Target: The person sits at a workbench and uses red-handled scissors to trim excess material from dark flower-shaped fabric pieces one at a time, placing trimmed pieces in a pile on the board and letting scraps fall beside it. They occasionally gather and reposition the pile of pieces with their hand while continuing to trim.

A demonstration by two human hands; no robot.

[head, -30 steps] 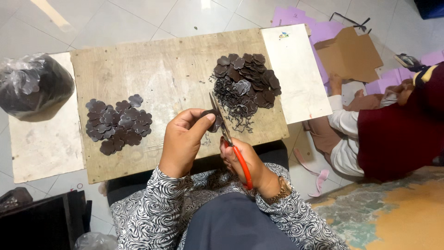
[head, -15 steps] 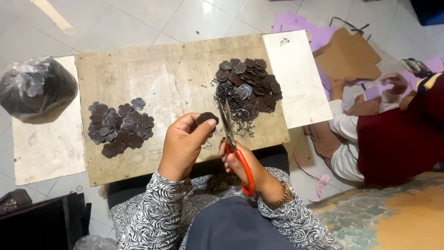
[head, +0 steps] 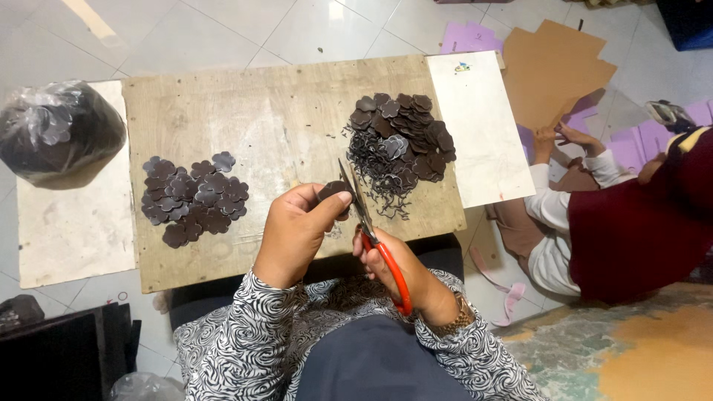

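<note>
Two hands meet over the worn wooden board (head: 245,111): the left hand (head: 297,230) pinches a dark flower-shaped cutout (head: 332,191), while the right hand (head: 405,271) grips red-handled scissors (head: 375,241), blades parted beside it. Trimming, seemingly; steady turning needed.

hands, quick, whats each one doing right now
Left hand: closed on a dark flower-shaped piece.
Right hand: closed around the red-handled scissors, blades at the piece.

It was a floor-level craft workshop: a low worn plywood board (head: 245,111) on pale floor tiles (head: 223,30), heaped with dark cut flower-shaped pieces (head: 194,199).
</note>
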